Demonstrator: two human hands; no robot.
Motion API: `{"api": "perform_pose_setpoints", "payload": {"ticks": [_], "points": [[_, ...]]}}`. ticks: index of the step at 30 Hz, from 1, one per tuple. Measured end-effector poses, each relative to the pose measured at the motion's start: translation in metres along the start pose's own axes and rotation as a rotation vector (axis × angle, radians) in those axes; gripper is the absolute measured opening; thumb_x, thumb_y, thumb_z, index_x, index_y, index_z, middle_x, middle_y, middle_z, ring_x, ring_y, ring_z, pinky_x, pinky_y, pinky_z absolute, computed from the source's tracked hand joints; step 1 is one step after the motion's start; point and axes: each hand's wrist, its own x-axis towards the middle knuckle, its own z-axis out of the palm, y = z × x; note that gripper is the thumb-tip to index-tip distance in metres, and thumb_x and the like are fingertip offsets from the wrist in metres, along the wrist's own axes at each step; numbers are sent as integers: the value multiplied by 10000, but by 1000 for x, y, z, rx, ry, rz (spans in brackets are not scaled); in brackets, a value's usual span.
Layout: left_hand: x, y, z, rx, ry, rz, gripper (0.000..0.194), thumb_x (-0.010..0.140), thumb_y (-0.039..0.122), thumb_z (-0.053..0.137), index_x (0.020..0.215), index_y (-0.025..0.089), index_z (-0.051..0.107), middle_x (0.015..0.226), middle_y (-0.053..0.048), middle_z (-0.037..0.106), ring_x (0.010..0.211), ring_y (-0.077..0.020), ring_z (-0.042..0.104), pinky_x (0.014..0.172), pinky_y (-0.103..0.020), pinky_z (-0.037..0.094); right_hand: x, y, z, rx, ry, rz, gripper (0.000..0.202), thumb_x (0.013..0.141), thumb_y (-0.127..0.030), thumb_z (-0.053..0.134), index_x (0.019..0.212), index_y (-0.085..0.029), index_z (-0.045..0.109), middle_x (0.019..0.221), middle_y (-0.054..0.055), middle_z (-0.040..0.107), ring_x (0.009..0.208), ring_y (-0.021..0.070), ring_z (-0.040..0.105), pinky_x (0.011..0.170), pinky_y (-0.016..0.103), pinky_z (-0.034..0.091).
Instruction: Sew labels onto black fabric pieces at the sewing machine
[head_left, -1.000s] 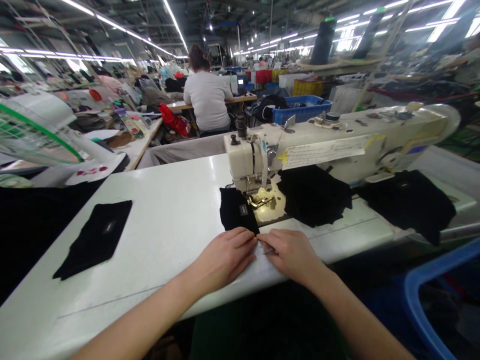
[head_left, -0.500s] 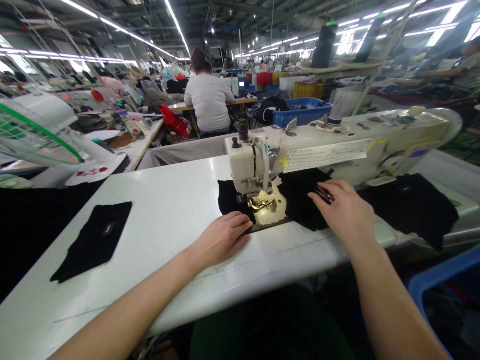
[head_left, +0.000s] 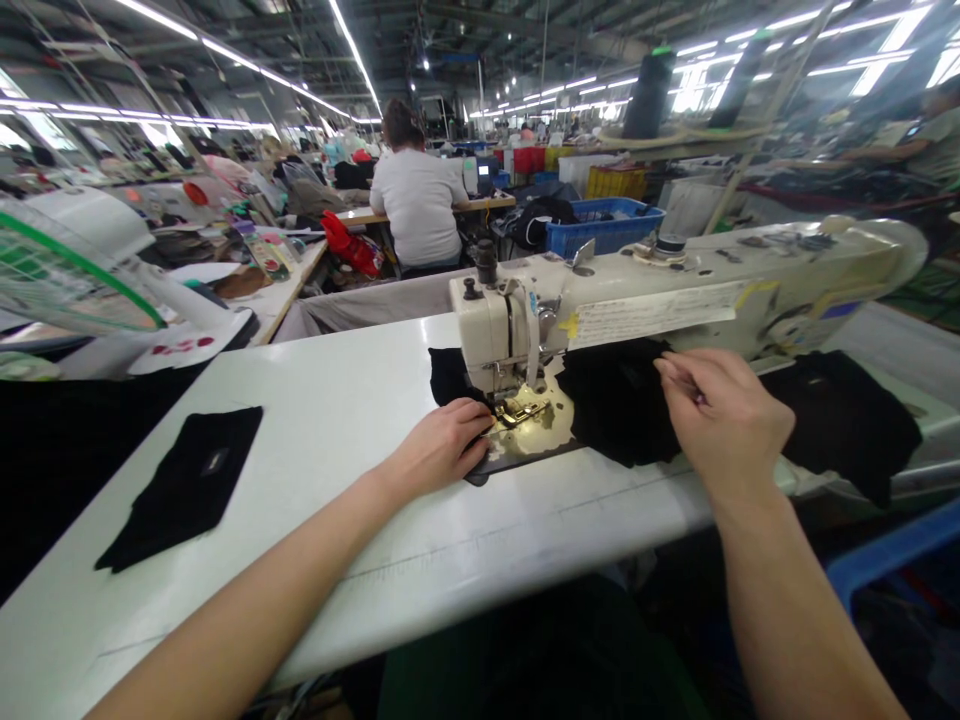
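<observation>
My left hand [head_left: 442, 447] rests on the small black fabric piece [head_left: 448, 376] beside the needle of the sewing machine [head_left: 491, 335], its fingers together and pressing on the cloth. To the right of the needle plate [head_left: 534, 425], a larger black fabric [head_left: 619, 400] lies on the machine bed. My right hand [head_left: 724, 410] is closed at that fabric's right edge; a small dark object shows partly between its fingers, and I cannot make out what it is. Another black piece [head_left: 840, 415] lies farther right.
A black fabric stack [head_left: 191, 485] with a small label lies on the white table [head_left: 337, 400] at left. Beyond it stands a fan [head_left: 82, 265]. A person in a white top [head_left: 416, 205] sits ahead near a blue crate [head_left: 600, 228]. A blue bin edge [head_left: 892, 550] is at lower right.
My left hand has moved slightly left and away from me, with the small black cloth shifted the same way. My right hand has moved right, its fingers more tightly closed.
</observation>
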Motion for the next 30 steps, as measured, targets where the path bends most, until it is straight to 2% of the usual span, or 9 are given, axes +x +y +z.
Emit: {"api": "perform_pose_setpoints", "payload": {"ticks": [5, 7, 12, 15, 18, 21, 23, 28, 30], "points": [[2, -5, 2, 36, 6, -24, 283, 992, 235, 465, 1153, 139, 678, 1119, -122, 653, 1077, -248, 614, 946, -392, 554, 4, 7, -9, 6, 149, -70, 127, 932, -247, 633, 985, -201, 738, 924, 83, 754, 816, 225, 709, 671, 317, 523], [2, -5, 3, 41, 5, -24, 290, 993, 237, 461, 1158, 137, 678, 1117, -125, 652, 1076, -247, 612, 945, -393, 555, 7, 11, -13, 12, 166, -100, 122, 932, -231, 627, 983, -191, 731, 921, 86, 760, 836, 230, 713, 702, 325, 534], [3, -7, 4, 26, 11, -14, 300, 990, 214, 454, 1167, 114, 675, 1128, -134, 652, 1075, -253, 603, 949, -414, 553, 12, 17, -18, -10, -14, -91, 142, 971, -250, 579, 1005, -210, 711, 914, 48, 772, 810, 210, 723, 668, 302, 513], [2, -8, 5, 12, 35, -12, 298, 987, 207, 456, 1167, 119, 677, 1130, -136, 654, 1092, -254, 602, 956, -420, 553, 12, 15, -20, 9, 58, -89, 148, 984, -256, 558, 1011, -220, 698, 949, 49, 770, 872, 209, 724, 751, 309, 530], [1, -8, 6, 24, 40, -22, 314, 986, 222, 462, 1197, 109, 666, 1164, -145, 643, 1109, -259, 598, 986, -432, 541, 14, 10, -24, 7, 87, -145, 124, 967, -249, 586, 981, -213, 704, 880, 42, 768, 798, 205, 726, 708, 303, 534], [1, -7, 7, 37, 33, -38, 330, 998, 238, 448, 1216, 99, 654, 1194, -150, 633, 1127, -260, 591, 1004, -429, 532, 18, 3, -32, -23, 252, -146, 118, 939, -217, 611, 971, -177, 717, 857, 77, 763, 780, 223, 723, 704, 322, 539], [0, -7, 8, 44, 28, -53, 335, 1004, 255, 446, 1226, 103, 648, 1206, -152, 629, 1137, -260, 590, 1005, -424, 531, 21, -3, -40, -26, 278, -107, 136, 935, -224, 610, 949, -163, 731, 820, 92, 755, 747, 219, 712, 684, 318, 532], [-17, -14, 0, 101, 2, -133, 344, 1005, 304, 453, 1212, 113, 652, 1207, -155, 639, 1102, -266, 613, 958, -419, 541, 24, -25, -60, 167, -32, 39, 188, 934, -329, 623, 902, -194, 751, 745, 34, 741, 617, 167, 661, 582, 267, 482], [-30, -17, -11, 150, -31, -210, 334, 998, 332, 462, 1142, 122, 678, 1162, -154, 656, 1066, -280, 627, 905, -425, 549, 21, -36, -63, 306, -261, 88, 204, 931, -364, 619, 887, -219, 756, 777, 16, 756, 646, 171, 678, 584, 262, 483]]}}
